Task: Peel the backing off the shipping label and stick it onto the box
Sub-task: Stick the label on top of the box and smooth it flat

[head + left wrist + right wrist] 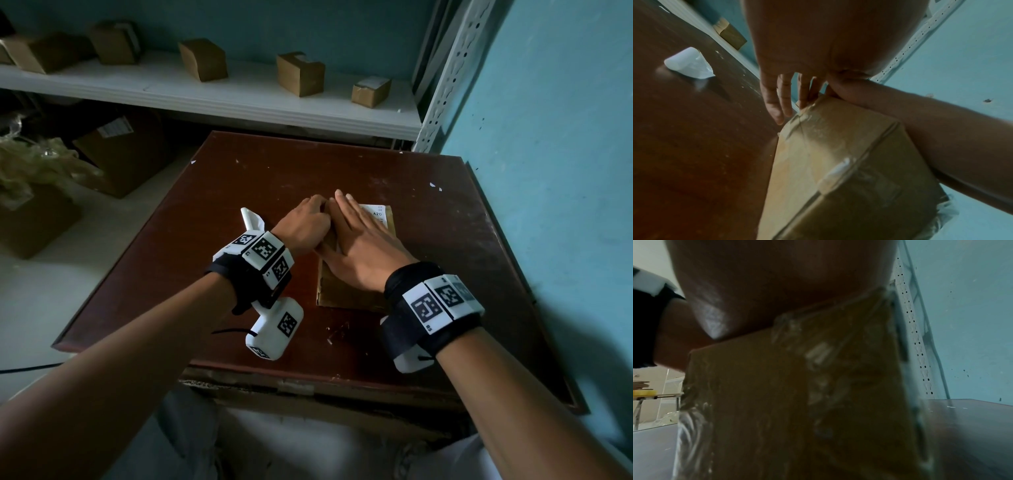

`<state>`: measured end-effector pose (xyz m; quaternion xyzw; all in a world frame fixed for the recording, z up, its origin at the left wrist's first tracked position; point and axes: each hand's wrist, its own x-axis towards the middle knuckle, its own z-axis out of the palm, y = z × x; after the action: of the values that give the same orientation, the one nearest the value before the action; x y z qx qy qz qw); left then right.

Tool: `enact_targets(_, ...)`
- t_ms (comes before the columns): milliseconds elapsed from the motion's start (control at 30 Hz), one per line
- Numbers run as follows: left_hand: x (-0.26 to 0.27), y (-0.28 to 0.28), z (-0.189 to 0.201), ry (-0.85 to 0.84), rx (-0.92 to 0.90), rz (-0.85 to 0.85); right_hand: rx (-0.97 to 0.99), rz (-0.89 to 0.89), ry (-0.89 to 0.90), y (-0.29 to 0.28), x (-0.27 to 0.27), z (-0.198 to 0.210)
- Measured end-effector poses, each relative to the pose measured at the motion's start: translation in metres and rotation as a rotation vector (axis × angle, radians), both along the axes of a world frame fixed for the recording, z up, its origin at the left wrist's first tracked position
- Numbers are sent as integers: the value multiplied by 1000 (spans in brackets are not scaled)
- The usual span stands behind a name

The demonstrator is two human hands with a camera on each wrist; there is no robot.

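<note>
Both hands are on the job. The left hand sits at the box's left edge, fingers curled down against the side — the left wrist view shows fingertips hanging beside the cardboard corner, and whether they truly grip it I cannot tell. Just behind that wrist, on the table, lies a curled white slip, the peeled backing by the look of it, set aside and well clear of the work.

Moving across: the box lies in the middle of the table, long axis running away from the person, near end toward the body. The right hand is spread flat over its top, fingers straight and together, pointing along that long axis, palm pressing down. Beyond its fingertips the far right corner of the shipping label peeks out — white, already lying on the top face, printed side up.

So the label sits directly under the right palm, and that's the hand on it; the left only steadies the flank. My read: this is the smoothing stage, and the next stroke wants to run along the box's length, toward that exposed far corner, while the left braces against sliding.
</note>
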<state>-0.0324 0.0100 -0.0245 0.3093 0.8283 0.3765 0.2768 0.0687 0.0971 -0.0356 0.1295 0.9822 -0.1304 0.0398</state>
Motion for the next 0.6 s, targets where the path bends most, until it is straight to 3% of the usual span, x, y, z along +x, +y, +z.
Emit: enact_targets(600, 1, 2, -1, 1, 2, -10, 28, -26, -66, 6, -5, 5)
